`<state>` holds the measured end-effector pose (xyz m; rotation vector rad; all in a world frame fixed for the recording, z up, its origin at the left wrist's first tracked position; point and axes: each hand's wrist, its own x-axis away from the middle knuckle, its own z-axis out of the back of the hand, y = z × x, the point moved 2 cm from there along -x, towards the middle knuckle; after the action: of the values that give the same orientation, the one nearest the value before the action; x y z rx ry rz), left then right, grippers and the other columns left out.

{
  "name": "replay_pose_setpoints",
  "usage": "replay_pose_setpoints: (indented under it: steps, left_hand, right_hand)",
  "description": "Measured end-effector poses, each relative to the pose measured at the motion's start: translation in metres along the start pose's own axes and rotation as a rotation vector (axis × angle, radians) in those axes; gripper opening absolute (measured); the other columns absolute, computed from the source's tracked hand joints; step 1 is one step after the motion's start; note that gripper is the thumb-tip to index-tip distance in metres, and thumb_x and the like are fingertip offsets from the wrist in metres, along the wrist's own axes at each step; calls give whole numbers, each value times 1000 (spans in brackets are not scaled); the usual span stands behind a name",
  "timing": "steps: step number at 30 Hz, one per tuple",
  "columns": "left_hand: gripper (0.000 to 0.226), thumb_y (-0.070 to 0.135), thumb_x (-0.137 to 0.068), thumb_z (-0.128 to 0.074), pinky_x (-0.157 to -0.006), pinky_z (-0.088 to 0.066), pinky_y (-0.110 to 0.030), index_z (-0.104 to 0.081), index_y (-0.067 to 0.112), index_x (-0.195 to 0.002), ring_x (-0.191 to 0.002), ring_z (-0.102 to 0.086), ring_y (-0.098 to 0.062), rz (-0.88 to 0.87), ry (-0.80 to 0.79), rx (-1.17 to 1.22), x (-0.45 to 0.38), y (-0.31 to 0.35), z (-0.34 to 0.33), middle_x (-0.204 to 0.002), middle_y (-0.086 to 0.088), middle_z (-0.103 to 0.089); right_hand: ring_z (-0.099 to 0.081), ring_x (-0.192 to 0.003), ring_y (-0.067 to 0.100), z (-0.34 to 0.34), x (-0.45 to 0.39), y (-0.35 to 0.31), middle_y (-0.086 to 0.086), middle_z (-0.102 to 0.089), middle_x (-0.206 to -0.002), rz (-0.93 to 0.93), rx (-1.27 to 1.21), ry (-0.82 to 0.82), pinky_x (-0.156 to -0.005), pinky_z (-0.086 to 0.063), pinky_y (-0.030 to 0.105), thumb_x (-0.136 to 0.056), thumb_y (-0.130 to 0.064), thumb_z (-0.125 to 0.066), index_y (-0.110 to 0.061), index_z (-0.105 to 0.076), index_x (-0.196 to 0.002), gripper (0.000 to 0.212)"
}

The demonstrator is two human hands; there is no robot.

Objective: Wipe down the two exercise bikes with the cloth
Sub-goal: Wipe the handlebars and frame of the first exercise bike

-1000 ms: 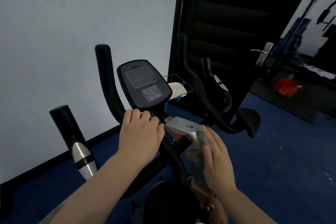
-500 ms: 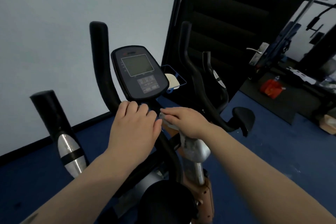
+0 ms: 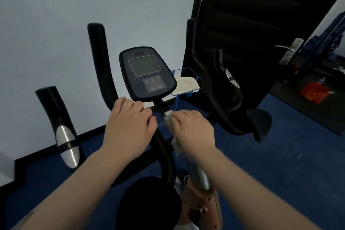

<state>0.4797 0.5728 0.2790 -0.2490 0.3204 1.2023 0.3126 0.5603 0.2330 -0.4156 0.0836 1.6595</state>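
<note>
My right hand (image 3: 194, 130) has its fingers (image 3: 182, 116) curled over the cloth (image 3: 169, 117), pressing it on the bike's silver stem (image 3: 197, 172) under the console (image 3: 147, 73). My left hand (image 3: 128, 127) grips the handlebar (image 3: 100, 61); I should keep steadying there and wipe firmly downward.

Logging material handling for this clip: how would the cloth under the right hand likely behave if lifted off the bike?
Probably floppy: the cloth bunches in wrinkles under the right hand and a loose end hangs below the palm. Likely light, since it drapes over the silver post and seems held only by the hand pressing it. It looks thin, so it should crumple easily.
</note>
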Motion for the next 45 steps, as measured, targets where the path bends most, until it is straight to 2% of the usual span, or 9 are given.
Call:
replay_pose_setpoints:
  steps: [6, 13, 17, 23, 29, 34, 38, 41, 45]
  left_hand:
    - [54, 36, -88, -22, -109, -33, -46, -71, 14, -82, -84, -56, -27, 49, 27, 13, 0, 3, -1, -76, -1, -60]
    - [56, 37, -85, -19, -113, -25, -42, -70, 13, -80, -88, -54, -26, 117, 25, -3, -2, 7, -5, -78, -1, -60]
    - [51, 36, -85, -24, -114, -21, -39, -69, 14, -78, -87, -53, -23, 163, 37, 16, -2, 7, -9, -78, 1, -58]
    - [52, 38, -84, -22, -117, -15, -37, -69, 17, -83, -94, -50, -21, 199, -7, 14, -4, 8, -9, -85, 3, -56]
    - [61, 42, -82, -12, -119, -12, -36, -69, 20, -88, -98, -47, -18, 201, -19, 33, -3, 8, -7, -89, 7, -52]
    - [41, 34, -91, -32, -119, -8, -34, -70, 18, -89, -102, -47, -19, 250, -38, 23, -5, 12, -8, -92, 4, -55]
    - [36, 32, -92, -37, -119, -6, -33, -70, 18, -90, -103, -48, -18, 247, -43, 23, -3, 11, -8, -93, 4, -57]
    - [43, 34, -90, -31, -119, -10, -35, -70, 17, -87, -101, -50, -20, 242, -33, 9, -2, 11, -7, -89, 3, -58]
    - [48, 35, -87, -25, -119, -10, -37, -69, 15, -86, -100, -51, -21, 263, -31, 7, 0, 14, -7, -89, 2, -59]
  right_hand:
    - [-39, -135, 20, -7, 78, 25, 3, -52, -138, 106, -369, 364, -113, -31, 43, -99, -20, -43, -16, -55, -134, 37]
    - [-59, -103, 20, 14, 13, 11, 1, -69, -106, -35, -311, 127, -106, -35, 39, -97, -17, -51, -15, -68, -114, 24]
    - [-47, -120, 9, 19, 41, 33, -4, -60, -127, 171, -337, 118, -105, -37, 32, -98, -31, -44, -23, -61, -125, 33]
    - [-53, -117, 23, 7, -42, 10, -1, -58, -131, 67, -184, -434, -87, -44, 35, -100, -32, -34, -29, -57, -128, 36]
    - [-45, -120, -2, 20, 7, 37, -33, -51, -126, 287, -358, -170, -91, -31, 7, -98, -43, -34, -46, -53, -127, 35]
    - [-59, -106, 22, 5, -40, 13, -3, -65, -119, 39, -182, -427, -75, -42, 32, -98, -31, -38, -33, -64, -117, 32]
    - [-59, -95, 20, 4, -2, 0, -3, -66, -99, 205, -22, -59, -76, -36, 30, -93, -22, -45, -23, -65, -97, 21]
    - [-51, -123, 22, -1, 56, 27, 2, -61, -128, 292, -227, 230, -106, -37, 40, -95, -18, -51, -21, -64, -122, 31]
    - [-45, -132, 22, -4, 63, 41, 5, -57, -134, 278, -495, 290, -110, -35, 36, -96, -14, -47, -14, -60, -128, 34]
